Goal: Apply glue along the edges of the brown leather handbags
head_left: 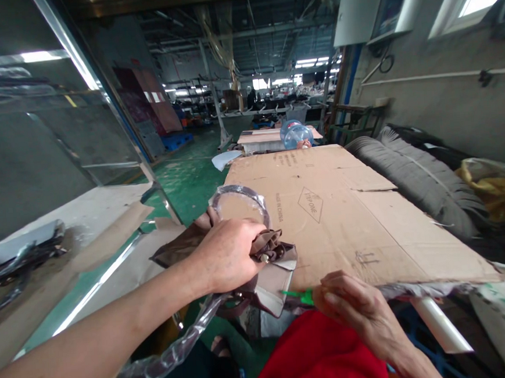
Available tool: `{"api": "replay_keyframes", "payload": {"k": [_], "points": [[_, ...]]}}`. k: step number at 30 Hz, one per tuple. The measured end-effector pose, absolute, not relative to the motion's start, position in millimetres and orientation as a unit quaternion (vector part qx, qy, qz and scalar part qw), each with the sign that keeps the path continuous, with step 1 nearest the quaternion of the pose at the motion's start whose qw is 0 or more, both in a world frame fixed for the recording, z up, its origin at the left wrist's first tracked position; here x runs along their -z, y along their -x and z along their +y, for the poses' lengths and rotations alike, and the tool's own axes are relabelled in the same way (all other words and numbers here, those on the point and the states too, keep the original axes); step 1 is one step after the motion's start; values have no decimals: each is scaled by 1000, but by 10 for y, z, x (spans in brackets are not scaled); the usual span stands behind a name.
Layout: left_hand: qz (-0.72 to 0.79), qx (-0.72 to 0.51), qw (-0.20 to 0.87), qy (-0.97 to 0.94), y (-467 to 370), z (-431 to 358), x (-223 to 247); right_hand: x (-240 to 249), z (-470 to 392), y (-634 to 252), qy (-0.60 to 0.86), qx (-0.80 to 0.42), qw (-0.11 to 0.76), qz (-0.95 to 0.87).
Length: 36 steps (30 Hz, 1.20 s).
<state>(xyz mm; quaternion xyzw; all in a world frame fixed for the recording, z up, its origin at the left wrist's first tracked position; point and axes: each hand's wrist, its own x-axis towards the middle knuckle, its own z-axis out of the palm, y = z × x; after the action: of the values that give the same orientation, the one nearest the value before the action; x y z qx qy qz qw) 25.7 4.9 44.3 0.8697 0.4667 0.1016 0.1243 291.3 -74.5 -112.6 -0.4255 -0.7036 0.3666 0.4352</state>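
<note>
A brown bag [182, 241] with plastic-wrapped handles lies at the near left edge of the cardboard-topped table. My left hand [234, 254] is closed on its bunched brown material. One wrapped handle [260, 203] loops up beyond that hand, and another wrapped strap [178, 352] hangs down toward the lower left. In my right hand [353, 303], closed near the front edge, is a small tool [306, 296] with a green tip pointing left at the bag's pale panel [271, 286]. The tool's handle is mostly hidden by the fingers.
Printed cardboard [332, 206] covers the table. A large clear bottle [296, 134] lies beyond its far end. Dark padded bundles [421, 175] line the right side. To the left stands a metal-framed bench [105, 212] with wrapped items.
</note>
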Motion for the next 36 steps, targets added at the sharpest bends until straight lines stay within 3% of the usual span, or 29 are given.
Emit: {"api": "replay_keyframes", "payload": {"k": [6,10,18,23,27,32,36], "points": [[476,-113,155,-858,-137,-133,-404,1129,-745,-2901,443,-307,455,-709],[481,-117,177,-851,-65,-265,-381,1137,-751,-2907,428,-356,428,-713],[491,-130,220,-833,45,-472,-316,1146,-899,-2883,427,-351,434,-711],[508,-102,235,-822,64,-531,-303,1176,-905,-2878,463,-285,469,-696],[509,-99,248,-818,56,-540,-302,1190,-897,-2860,431,-316,446,-718],[524,-84,248,-810,55,-572,-297,1190,-891,-2883,456,-234,469,-720],[521,-87,245,-813,59,-599,-288,1159,-882,-2879,417,-272,457,-737]]}}
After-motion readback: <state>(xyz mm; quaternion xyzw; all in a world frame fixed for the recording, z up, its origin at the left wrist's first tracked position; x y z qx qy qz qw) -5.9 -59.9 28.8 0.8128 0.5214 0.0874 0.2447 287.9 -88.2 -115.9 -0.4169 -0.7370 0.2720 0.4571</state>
